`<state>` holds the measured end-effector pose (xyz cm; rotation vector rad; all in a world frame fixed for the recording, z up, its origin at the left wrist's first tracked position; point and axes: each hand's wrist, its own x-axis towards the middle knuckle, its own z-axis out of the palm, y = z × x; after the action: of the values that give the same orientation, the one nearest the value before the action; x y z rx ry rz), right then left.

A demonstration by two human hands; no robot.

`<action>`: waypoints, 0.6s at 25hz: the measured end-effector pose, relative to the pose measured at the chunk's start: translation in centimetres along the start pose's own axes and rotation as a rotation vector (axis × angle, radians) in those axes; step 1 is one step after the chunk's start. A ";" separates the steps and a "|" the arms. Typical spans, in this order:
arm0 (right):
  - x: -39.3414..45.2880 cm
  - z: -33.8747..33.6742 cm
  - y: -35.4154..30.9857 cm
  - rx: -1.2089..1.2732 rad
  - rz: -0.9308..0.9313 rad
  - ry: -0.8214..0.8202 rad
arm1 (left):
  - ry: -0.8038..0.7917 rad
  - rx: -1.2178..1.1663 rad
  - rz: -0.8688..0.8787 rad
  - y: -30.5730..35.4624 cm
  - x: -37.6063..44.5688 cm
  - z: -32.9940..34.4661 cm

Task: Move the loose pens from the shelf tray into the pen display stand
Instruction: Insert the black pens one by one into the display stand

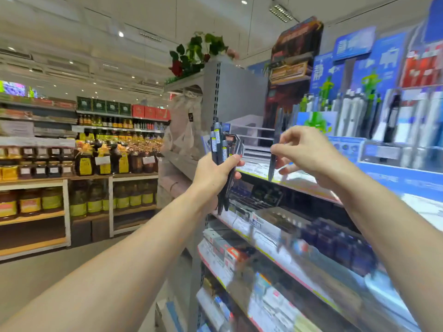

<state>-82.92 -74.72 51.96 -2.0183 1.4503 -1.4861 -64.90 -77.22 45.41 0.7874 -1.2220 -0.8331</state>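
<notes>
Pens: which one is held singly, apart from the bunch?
The dark pen pinched in the right hand; the other pens are bundled upright in the left hand.

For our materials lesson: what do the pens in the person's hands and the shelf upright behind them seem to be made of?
Bundle of pens in the left hand: probably dark matte plastic, with paper stickers on the barrels. Single pen in the right hand: looks the same, though blurred. Shelf upright: likely grey painted metal, given its punched slots.
</notes>
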 end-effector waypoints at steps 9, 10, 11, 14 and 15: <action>13.8 7.6 2.8 -0.269 0.070 0.214 | -0.221 -0.228 -0.038 -8.6 18.0 -2.6; 15.1 8.1 3.1 -0.274 0.084 0.243 | -0.273 -0.250 -0.055 -9.3 20.0 -2.6; 16.3 8.6 3.3 -0.288 0.098 0.269 | -0.321 -0.268 -0.074 -9.9 21.7 -2.6; 19.7 9.8 3.4 -0.308 0.166 0.361 | -0.431 -0.318 -0.086 -10.8 26.5 -2.4; 20.8 10.1 3.4 -0.306 0.181 0.387 | -0.452 -0.344 -0.079 -10.8 27.8 -2.4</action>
<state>-76.81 -96.67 57.25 -1.7511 2.0656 -1.7299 -59.96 -106.58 48.63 0.3773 -1.3935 -1.2939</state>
